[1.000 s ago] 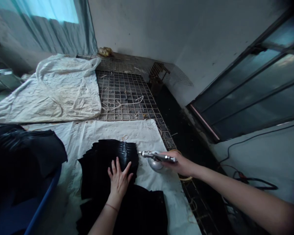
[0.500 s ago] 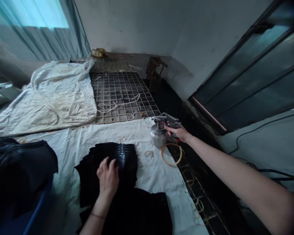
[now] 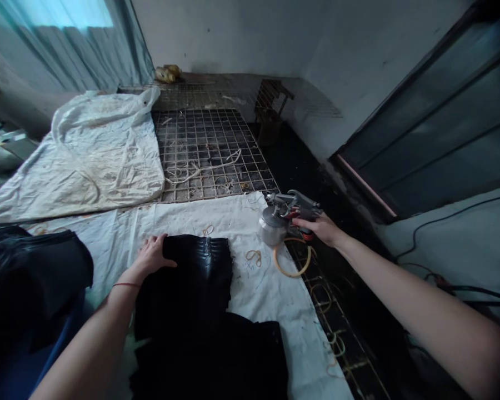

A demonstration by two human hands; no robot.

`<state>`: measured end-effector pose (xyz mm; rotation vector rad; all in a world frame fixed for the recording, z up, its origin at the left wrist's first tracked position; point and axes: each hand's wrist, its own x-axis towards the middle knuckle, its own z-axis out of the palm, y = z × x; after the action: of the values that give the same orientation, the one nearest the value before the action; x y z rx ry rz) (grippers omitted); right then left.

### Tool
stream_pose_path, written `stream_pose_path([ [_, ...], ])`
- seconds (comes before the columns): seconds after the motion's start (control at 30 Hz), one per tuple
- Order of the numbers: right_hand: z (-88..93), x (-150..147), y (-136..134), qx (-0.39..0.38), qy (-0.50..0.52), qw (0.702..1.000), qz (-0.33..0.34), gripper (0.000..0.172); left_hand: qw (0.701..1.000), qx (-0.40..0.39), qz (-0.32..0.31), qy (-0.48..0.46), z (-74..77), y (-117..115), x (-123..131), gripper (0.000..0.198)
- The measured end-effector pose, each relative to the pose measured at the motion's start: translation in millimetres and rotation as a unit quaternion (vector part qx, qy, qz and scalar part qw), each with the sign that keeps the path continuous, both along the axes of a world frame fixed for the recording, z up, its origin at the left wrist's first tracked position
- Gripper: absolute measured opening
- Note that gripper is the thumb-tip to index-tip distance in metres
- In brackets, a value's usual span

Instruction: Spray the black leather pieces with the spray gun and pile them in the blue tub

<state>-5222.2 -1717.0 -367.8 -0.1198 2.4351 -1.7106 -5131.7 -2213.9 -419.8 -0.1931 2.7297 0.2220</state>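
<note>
Here, right hand [image 3: 323,229]: grip clenched on spray gun [image 3: 274,228], right of black stack [image 3: 191,283];
left hand [image 3: 150,256]: released, at stack's upper-left edge

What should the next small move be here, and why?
Probably the left hand should close on the upper left corner of the stacked black pieces. It lies open at that edge, thumb reaching over the black, apparently not gripping, while the right hand holds the spray gun off to the side, clear of the stack.
</note>
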Motion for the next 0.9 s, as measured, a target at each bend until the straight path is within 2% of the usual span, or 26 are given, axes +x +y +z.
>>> stream_pose_path([
  [0.17, 2.6, 2, -3, -0.011, -0.007, 1.0, -0.006, 0.058, 0.999, -0.032, -0.032, -0.003, 4.0, 4, -1, 0.104],
  [0.37, 4.2, -3, -5, 0.03, -0.006, 1.0, 0.001, 0.048, 0.999, -0.01, -0.029, -0.028, -0.1, 0, -5, 0.102],
  [0.47, 5.2, -1, 9, 0.056, 0.005, 0.998, -0.003, 0.055, 0.998, 0.029, -0.008, -0.053, -3.4, -7, -9, 0.109],
  [0.53, 4.1, 14, 20, 0.082, 0.058, 0.992, -0.07, 0.062, 0.995, 0.074, 0.001, -0.06, -3.7, -12, -12, 0.106],
  [0.6, -2.4, 42, 19, 0.127, 0.129, 0.965, -0.188, 0.06, 0.992, 0.119, 0.003, -0.053, -2.6, -15, -13, 0.099],
  [0.63, -8.8, 60, 10, 0.157, 0.15, 0.947, -0.239, 0.055, 0.989, 0.139, 0.006, -0.048, -1.9, -16, -14, 0.096],
  [0.67, -17.5, 79, -5, 0.175, 0.137, 0.942, -0.251, 0.047, 0.986, 0.159, 0.012, -0.044, -1.2, -16, -14, 0.093],
  [0.7, -28.4, 97, -26, 0.175, 0.099, 0.956, -0.216, 0.041, 0.983, 0.177, 0.021, -0.043, -0.6, -16, -13, 0.092],
  [0.77, -54.2, 126, -79, 0.124, -0.024, 0.988, -0.084, 0.035, 0.977, 0.204, 0.044, -0.048, 0.2, -16, -13, 0.091],
  [0.8, -67.3, 135, -108, 0.095, -0.079, 0.991, -0.049, 0.035, 0.974, 0.212, 0.054, -0.051, 0.5, -15, -13, 0.09],
  [0.83, -79.3, 140, -135, 0.083, -0.131, 0.987, -0.036, 0.038, 0.973, 0.216, 0.062, -0.054, 0.9, -14, -12, 0.089],
  [0.9, -97.3, 139, -178, 0.125, -0.191, 0.97, -0.082, 0.043, 0.969, 0.229, 0.067, -0.058, 2.0, -13, -11, 0.089],
])
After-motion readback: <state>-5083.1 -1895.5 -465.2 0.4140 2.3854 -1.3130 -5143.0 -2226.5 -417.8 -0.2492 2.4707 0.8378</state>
